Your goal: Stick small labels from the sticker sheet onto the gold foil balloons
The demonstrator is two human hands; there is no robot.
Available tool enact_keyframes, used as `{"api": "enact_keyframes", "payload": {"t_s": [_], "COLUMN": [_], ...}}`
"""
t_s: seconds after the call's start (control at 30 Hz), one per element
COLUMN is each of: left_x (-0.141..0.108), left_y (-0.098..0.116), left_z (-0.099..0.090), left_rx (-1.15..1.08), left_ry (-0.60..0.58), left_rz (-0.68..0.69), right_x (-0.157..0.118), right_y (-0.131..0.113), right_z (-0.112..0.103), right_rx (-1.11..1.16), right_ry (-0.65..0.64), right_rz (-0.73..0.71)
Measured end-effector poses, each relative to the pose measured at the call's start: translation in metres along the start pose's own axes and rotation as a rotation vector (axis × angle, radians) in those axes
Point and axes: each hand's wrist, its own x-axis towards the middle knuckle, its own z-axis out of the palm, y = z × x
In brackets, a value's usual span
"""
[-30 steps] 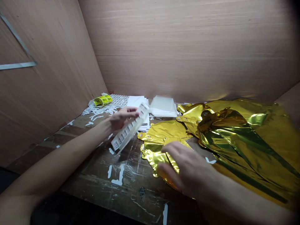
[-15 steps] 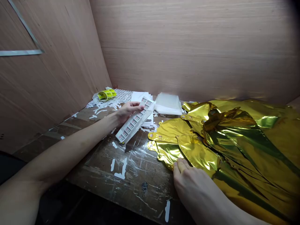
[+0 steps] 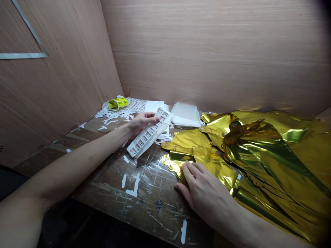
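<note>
1. In comparison with half a second ago, the right hand [image 3: 207, 191] is a little farther up and to the left on the foil [image 3: 195, 139], and its thumb now stands away from the fingers.
2. The label strip [image 3: 148, 136] stays almost in its same place, so in my judgement the work now concerns the foil's near edge, with the labels kept ready.
3. The left hand [image 3: 142, 122] is closed on the strip: the thumb lies on the printed face, the other fingers are mostly hidden. The strip tilts above the table [image 3: 103, 186], its lower end toward the person.
4. The right hand is palm down, fingers extended and resting on the foil, thumb just beside its edge. It seems to press, not to grasp.
5. The foil lies right of the strip, beside a larger gold heap [image 3: 279, 158].
</note>
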Motion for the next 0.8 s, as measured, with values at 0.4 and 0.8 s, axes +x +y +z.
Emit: {"api": "enact_keyframes", "payload": {"t_s": [0.4, 0.8], "left_x": [-0.002, -0.022], "left_y": [0.001, 0.014], "left_z": [0.002, 0.010], "left_rx": [0.055, 0.332], "left_ry": [-0.029, -0.628], "left_rz": [0.002, -0.282], "right_x": [-0.003, 0.031], "right_y": [0.011, 0.072], "right_z": [-0.008, -0.053], "right_rx": [0.146, 0.914], "right_ry": [-0.069, 0.173], "right_rz": [0.083, 0.488]}}
